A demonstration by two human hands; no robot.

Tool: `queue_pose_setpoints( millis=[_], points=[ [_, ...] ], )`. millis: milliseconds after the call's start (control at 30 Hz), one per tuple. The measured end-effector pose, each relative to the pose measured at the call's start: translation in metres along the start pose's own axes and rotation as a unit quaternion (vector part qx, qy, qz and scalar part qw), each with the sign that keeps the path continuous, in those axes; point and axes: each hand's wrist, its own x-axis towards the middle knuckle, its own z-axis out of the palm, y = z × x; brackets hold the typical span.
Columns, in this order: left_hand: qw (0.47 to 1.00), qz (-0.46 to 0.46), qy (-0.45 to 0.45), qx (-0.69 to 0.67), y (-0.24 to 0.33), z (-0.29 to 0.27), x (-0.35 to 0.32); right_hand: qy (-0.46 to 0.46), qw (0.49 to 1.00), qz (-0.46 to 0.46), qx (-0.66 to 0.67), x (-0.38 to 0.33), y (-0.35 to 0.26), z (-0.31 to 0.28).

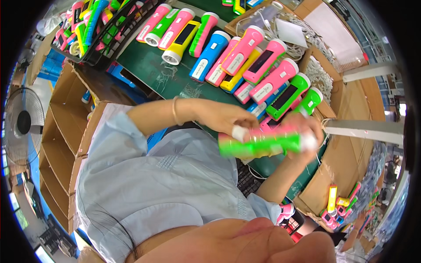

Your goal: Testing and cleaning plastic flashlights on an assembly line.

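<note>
Held across in front of my chest is a flashlight (263, 144), smeared by motion, bright green with pink along its upper side and a white head at its right end. My right hand (315, 133) wraps round the head end. My left hand (226, 117), with a bracelet on its wrist, has its fingers bent against the flashlight's other end; a white cover or wrap (239, 133) shows at a fingertip. Just beyond my hands, pink, green, blue and yellow flashlights (274, 81) lie in overlapping rows, several with dark panels and white labels.
The flashlights rest on a green work table (147, 70). A black crate (94, 55) full of flashlights stands at far left, near a cardboard divider box (61, 131) and a fan (24, 120). Cables (272, 26) fill a carton at the back. White bars (364, 129) jut in from the right.
</note>
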Motion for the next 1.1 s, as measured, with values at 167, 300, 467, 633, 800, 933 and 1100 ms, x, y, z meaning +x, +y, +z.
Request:
queue_pose_setpoints(
  millis=[167,300,467,633,800,933,1100],
  points=[
    [0.934,-0.056,-0.061,-0.346,-0.024,0.041,0.008,-0.003,0.971,0.133,-0.196,-0.017,-0.011,0.013],
    [0.944,0.0,-0.013,-0.33,-0.027,0.03,0.004,-0.095,0.885,0.033,0.455,-0.027,-0.003,-0.035],
    [0.976,0.017,0.029,-0.214,-0.026,0.032,0.007,0.076,0.979,0.142,-0.123,-0.038,-0.005,-0.003],
    [0.984,-0.036,0.032,-0.17,-0.021,0.054,0.02,0.096,0.952,0.166,-0.237,-0.042,0.01,0.019],
    [0.886,-0.062,0.212,-0.408,-0.009,0.038,0.033,0.231,0.951,0.174,-0.115,-0.056,0.012,-0.002],
    [0.918,-0.015,0.206,-0.338,-0.002,0.031,0.046,0.238,0.922,0.265,-0.155,-0.083,0.026,-0.002],
    [0.877,-0.027,0.221,-0.425,0.008,0.025,0.054,0.26,0.919,0.259,-0.145,-0.104,0.027,-0.001]
  ],
)
